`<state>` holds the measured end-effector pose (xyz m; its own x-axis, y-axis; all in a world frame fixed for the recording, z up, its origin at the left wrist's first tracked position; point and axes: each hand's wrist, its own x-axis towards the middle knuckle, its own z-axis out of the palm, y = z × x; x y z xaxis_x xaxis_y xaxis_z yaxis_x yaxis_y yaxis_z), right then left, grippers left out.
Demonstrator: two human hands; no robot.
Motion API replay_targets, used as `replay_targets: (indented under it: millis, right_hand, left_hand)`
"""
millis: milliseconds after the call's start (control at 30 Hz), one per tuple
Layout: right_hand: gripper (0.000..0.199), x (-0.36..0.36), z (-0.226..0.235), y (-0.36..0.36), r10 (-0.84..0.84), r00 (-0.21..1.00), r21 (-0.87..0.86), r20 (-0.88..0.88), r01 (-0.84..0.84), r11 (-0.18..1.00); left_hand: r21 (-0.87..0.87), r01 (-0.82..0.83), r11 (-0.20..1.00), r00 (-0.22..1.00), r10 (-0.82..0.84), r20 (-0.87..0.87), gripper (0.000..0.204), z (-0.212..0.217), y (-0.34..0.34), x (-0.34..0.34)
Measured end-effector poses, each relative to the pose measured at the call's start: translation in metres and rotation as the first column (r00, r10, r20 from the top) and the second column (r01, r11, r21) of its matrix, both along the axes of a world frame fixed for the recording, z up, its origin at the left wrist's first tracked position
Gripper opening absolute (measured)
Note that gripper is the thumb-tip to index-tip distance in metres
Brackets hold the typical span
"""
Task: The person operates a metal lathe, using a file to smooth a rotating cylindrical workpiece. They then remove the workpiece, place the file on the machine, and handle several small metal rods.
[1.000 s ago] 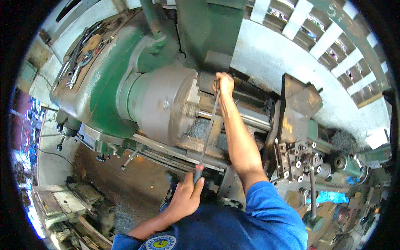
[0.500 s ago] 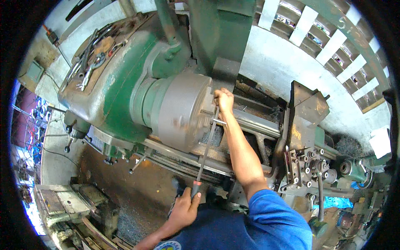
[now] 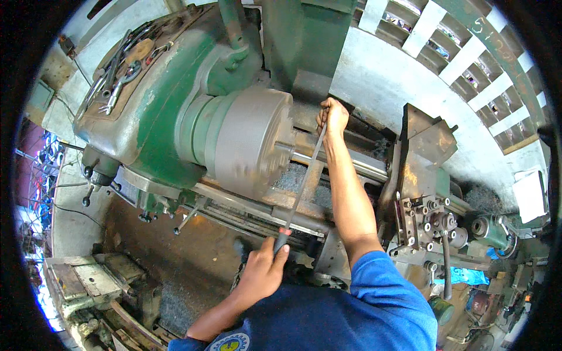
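Note:
My left hand (image 3: 266,272) is wrapped round the grey and red handle of a long metal file (image 3: 304,188). Beyond it, my right hand (image 3: 333,119) grips the file's far end, so the file slants across the lathe bed. To the left of the file, the lathe chuck (image 3: 249,140) looks blurred, as if spinning. A short round metal workpiece (image 3: 284,150) sticks out of the chuck's face. The file passes to the right of the workpiece's end, with a small gap visible between them.
The green lathe headstock (image 3: 170,111) carries several hand tools (image 3: 126,76) on top. At right stand the tool post (image 3: 430,225) with its long lever and the tailstock (image 3: 492,229). Metal shavings (image 3: 290,177) lie under the chuck. Another machine (image 3: 88,281) is at lower left.
Both hands have shifted the file to the right, from beside the workpiece to past its end. My right hand has also moved farther away. The view has tilted slightly.

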<state>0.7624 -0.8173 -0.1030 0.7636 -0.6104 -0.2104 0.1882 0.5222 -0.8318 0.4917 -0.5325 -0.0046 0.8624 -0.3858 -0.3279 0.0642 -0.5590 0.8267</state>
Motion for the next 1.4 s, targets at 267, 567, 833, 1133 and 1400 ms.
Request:
replay_targets:
  millis: [267,567,833,1133,1400]
  right_hand:
    - [0.020,-0.003,-0.003,0.004,0.094,0.989,0.033,-0.115,-0.091,0.995]
    - [0.023,0.008,-0.009,0.002,0.076,0.982,-0.006,-0.174,-0.078,0.997]
    - [0.022,-0.003,0.000,0.008,0.030,0.999,0.022,-0.038,-0.029,0.999]
    - [0.015,0.023,0.019,-0.056,-0.209,0.978,0.029,0.027,0.208,0.978]
    - [0.021,-0.022,0.012,-0.023,0.016,0.996,0.114,0.088,-0.026,0.993]
  left_hand:
    - [0.136,0.009,0.991,0.976,0.021,-0.215,0.029,0.009,-0.012,-0.002]
    - [0.008,0.060,0.998,0.992,-0.059,-0.109,0.036,0.022,-0.011,0.007]
    - [0.066,0.042,0.997,0.999,-0.040,-0.024,0.032,0.009,-0.005,-0.003]
    - [0.089,0.008,0.996,0.991,-0.020,0.135,0.040,-0.008,-0.032,0.048]
    - [0.006,0.056,0.998,0.998,-0.056,-0.007,0.032,0.002,-0.014,-0.022]
